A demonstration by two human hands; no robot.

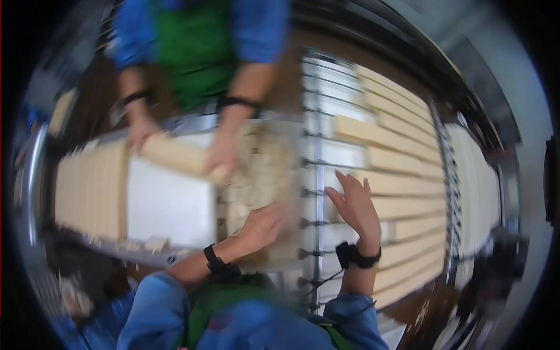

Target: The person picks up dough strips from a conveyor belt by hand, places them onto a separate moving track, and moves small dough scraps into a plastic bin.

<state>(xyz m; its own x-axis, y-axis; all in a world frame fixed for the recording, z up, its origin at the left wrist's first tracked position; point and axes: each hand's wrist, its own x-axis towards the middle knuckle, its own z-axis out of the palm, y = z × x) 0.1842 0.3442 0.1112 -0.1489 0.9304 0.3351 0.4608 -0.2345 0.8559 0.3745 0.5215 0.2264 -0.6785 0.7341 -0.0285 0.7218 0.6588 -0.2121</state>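
Observation:
My right hand is open, fingers spread, above the near ends of pale tan bars lying side by side on a slatted rack. It appears to hold nothing. My left hand is over a strip of surface strewn with pale scraps. Motion blurs its fingers, and I cannot make out anything in them. Across from me, a co-worker's two hands hold a thick pale tan bar by its ends, above a white surface.
A tight row of upright tan pieces stands at the left end of the white surface. Small broken bits lie at its near edge. A metal rail is at far left. More pale pieces lie beyond the rack at right.

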